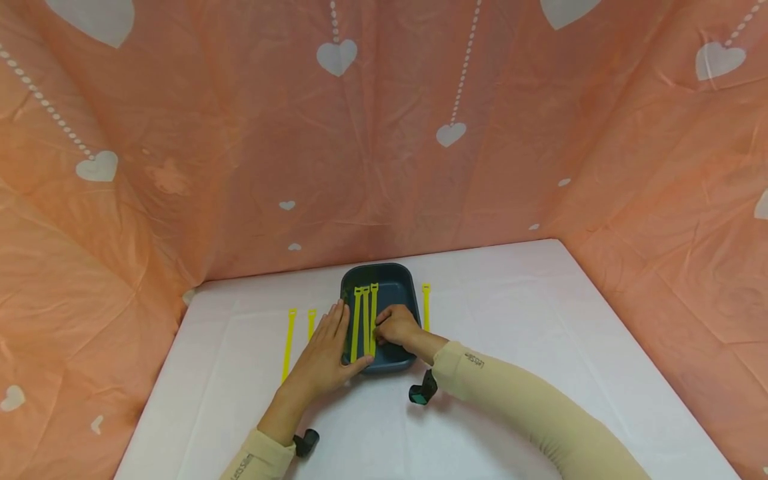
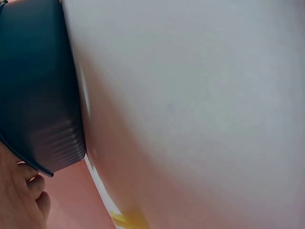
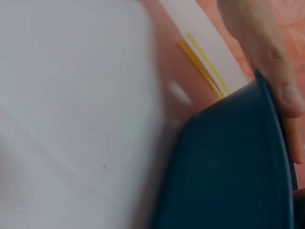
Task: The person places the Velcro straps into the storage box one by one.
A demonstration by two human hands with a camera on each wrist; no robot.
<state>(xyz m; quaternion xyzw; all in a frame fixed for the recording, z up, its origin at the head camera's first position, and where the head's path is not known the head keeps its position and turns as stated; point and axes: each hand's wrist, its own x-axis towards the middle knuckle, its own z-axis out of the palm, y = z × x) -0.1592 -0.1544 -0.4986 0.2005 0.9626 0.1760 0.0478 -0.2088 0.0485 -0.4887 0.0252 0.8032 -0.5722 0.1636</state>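
Note:
Three yellow cable ties (image 1: 365, 320) lie lengthwise, side by side, in a dark blue tray (image 1: 387, 367). My left hand (image 1: 327, 350) rests against the tray's left rim, fingers straight and pointing away, thumb over the near corner. In the left wrist view, fingers (image 2: 35, 188) of that hand show at the tray's outer wall. Inside the tray, my right hand (image 1: 397, 328) has its fingers curled down and pinches the rightmost tie near its middle. The right wrist view shows the tray's near wall (image 3: 228, 162) and my left thumb along its rim.
Left of the tray, two yellow cable ties lie on the white table (image 1: 510, 320), one upright-looking strip (image 1: 289, 343) and one partly covered (image 1: 311, 323) by my left hand. Another tie (image 1: 427, 307) lies just right of the tray. A pink curtain (image 1: 384, 167) with hearts surrounds the table.

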